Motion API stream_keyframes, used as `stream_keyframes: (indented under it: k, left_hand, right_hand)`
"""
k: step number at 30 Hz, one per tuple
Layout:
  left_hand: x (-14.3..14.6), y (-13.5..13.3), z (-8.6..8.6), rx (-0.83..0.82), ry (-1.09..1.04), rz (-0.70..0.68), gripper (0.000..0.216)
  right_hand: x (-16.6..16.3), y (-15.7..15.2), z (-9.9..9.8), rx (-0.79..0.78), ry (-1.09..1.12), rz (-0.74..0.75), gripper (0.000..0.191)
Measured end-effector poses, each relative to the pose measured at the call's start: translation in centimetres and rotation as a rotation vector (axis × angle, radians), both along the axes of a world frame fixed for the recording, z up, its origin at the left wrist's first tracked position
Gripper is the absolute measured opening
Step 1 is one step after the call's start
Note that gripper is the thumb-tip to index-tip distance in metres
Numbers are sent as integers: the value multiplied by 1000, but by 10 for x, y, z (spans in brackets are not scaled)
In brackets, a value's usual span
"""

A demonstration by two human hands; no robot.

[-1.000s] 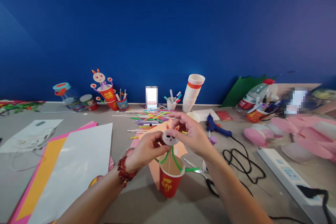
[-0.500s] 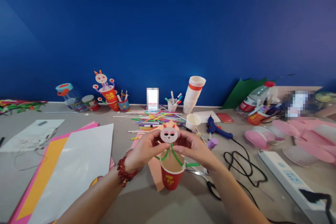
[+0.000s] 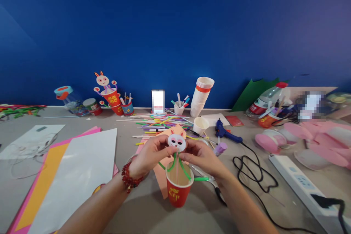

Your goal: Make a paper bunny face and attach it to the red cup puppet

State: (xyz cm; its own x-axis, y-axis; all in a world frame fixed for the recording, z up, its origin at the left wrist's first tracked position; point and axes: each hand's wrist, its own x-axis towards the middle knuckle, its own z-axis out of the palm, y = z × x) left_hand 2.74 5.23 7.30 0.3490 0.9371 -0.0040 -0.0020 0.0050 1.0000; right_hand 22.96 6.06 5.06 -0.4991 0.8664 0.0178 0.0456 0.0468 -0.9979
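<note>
A round white paper rabbit face (image 3: 177,143) with pink-ringed black eyes and small ears is held between my two hands. My left hand (image 3: 153,153) pinches its left side, thumb at the lower edge. The fingers of my right hand (image 3: 201,156) are closed at its right side, the thumb just below. Under the face, a thin stick and green pipe cleaners (image 3: 185,170) run down into a red paper cup (image 3: 178,194) with yellow lettering. Green pipe-cleaner ends stick out on both sides of the cup. Behind it lies peach paper (image 3: 160,181).
Scissors (image 3: 218,193) lie beneath my right forearm. A blue glue gun (image 3: 228,131) with a black cord and a power strip (image 3: 297,186) are to the right. Paper sheets (image 3: 79,175) lie left. Behind are straws, pens, stacked cups (image 3: 201,97) and another rabbit cup (image 3: 111,97).
The red cup has come slightly lower and nearer to me, and the rabbit face has tilted a little. Both hands keep their hold. The whole view has shifted slightly.
</note>
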Motion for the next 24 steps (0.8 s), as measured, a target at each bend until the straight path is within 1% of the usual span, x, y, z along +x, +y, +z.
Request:
stream_keyframes:
  k: [3,4,5,8,10,11,13,15,17,20,24]
  left_hand:
    - [-1,0,2,21,-40,59,24]
    - [-2,0,3,30,-53,93,24]
    - [-3,1,4,37,-63,130,23]
    - [-6,3,6,55,-87,230,21]
    - [-7,4,7,64,-101,273,20]
    - [-7,4,7,68,-107,291,20]
    - [-5,4,7,72,-114,317,22]
    - [-5,2,8,70,-114,325,24]
    - [-6,1,9,69,-111,313,23]
    - [-10,0,9,59,-120,240,23]
    - [-14,2,6,38,-171,128,35]
  right_hand:
    - [6,1,0,-10,96,-12,20]
    - [9,1,-1,-13,135,-2,21]
    - [13,1,-1,-23,173,24,26]
    - [19,-5,-7,-90,232,165,58]
    - [14,-12,-13,-129,213,210,84]
    - [9,-17,-17,-138,199,194,94]
    - [-3,-24,-24,-131,175,118,102]
    - [-13,-28,-30,-102,146,48,98]
    - [-17,-29,-35,-105,126,18,88]
    - [-17,-28,-40,-139,135,13,76]
    - [-17,-28,-44,-135,155,28,68]
